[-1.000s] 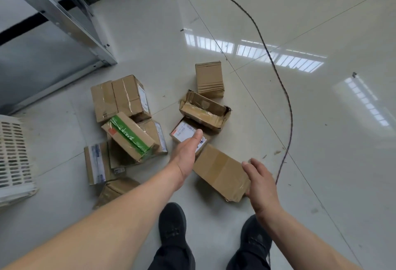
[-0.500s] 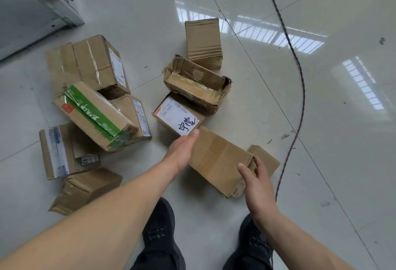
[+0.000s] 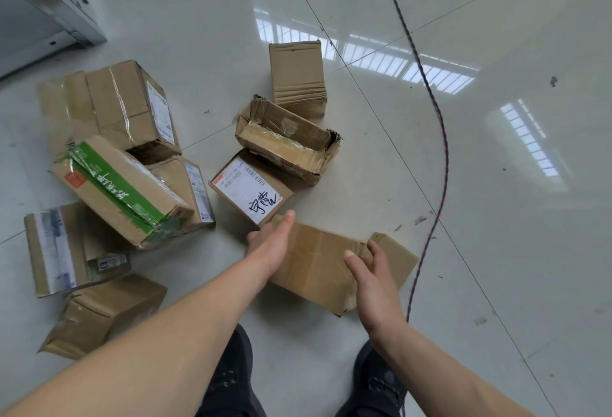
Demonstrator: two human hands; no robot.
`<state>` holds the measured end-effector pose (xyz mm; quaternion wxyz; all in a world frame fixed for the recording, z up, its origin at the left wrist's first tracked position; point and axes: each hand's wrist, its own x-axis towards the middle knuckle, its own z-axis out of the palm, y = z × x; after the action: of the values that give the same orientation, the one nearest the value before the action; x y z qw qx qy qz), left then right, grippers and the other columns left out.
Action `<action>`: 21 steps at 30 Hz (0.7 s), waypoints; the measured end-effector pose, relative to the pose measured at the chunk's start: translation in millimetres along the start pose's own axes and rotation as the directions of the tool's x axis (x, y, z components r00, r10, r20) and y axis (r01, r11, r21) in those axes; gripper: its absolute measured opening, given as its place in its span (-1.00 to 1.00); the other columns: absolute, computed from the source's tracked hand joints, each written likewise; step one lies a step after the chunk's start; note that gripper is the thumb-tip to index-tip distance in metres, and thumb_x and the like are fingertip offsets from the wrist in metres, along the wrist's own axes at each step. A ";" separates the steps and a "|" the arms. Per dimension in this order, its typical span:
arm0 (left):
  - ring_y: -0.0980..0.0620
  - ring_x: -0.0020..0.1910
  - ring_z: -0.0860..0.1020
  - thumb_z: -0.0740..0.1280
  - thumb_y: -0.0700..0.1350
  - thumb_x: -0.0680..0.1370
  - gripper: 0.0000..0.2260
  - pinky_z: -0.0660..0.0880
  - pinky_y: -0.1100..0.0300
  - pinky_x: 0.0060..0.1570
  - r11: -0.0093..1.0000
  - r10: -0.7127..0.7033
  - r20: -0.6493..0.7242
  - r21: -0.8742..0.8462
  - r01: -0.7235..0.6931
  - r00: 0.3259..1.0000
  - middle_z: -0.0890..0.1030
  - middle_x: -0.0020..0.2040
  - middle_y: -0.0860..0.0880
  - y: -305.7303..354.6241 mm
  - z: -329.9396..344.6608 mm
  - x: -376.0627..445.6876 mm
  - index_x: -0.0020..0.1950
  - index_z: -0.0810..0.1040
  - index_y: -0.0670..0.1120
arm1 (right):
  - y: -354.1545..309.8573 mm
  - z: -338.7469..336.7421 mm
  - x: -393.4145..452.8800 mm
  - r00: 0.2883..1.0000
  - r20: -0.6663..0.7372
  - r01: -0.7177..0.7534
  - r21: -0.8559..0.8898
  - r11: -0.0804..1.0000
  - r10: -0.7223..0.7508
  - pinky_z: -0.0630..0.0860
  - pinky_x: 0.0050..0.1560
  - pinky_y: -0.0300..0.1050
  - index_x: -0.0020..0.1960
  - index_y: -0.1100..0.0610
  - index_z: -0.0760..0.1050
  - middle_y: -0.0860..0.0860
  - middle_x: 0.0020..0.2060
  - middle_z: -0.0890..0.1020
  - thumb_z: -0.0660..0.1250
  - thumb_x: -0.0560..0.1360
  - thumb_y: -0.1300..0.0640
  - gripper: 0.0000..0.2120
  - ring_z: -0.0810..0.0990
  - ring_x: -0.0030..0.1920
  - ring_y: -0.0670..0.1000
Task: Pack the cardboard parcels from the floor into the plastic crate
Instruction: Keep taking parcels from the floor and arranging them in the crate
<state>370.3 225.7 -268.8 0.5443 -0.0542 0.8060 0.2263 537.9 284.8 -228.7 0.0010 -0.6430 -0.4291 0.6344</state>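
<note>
I stand in a storeroom or parcel depot: taped brown cardboard parcels (image 3: pixel 126 112) scattered ahead of my left hand (image 3: pixel 273 244), glossy pale tiled floor (image 3: pixel 496 218), grey metal racking (image 3: pixel 59 9) beyond.

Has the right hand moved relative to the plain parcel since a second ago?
Yes. The right hand has come forward onto the plain parcel, its fingers now over the top edge near the end flap.

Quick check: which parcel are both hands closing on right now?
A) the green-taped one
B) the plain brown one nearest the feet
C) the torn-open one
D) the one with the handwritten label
B: the left hand and right hand flank the plain brown parcel.
</note>
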 end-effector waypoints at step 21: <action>-0.18 0.30 0.48 0.12 0.43 0.54 -0.35 0.32 -0.36 0.26 0.929 -0.115 0.071 -0.345 0.132 0.991 0.57 0.29 -0.09 13.8 -34.7 -12.9 0.41 0.46 -0.01 | -24.3 -14.9 5.9 0.962 -0.272 -0.014 0.077 0.997 0.034 0.40 -0.01 -0.07 0.22 0.11 0.56 -0.01 0.04 0.61 0.35 0.58 0.08 -0.77 0.54 0.03 0.03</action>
<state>341.3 221.3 -242.4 0.5590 -0.1948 0.7343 0.3322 535.7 311.5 -217.3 0.0764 -0.7290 -0.3932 0.5551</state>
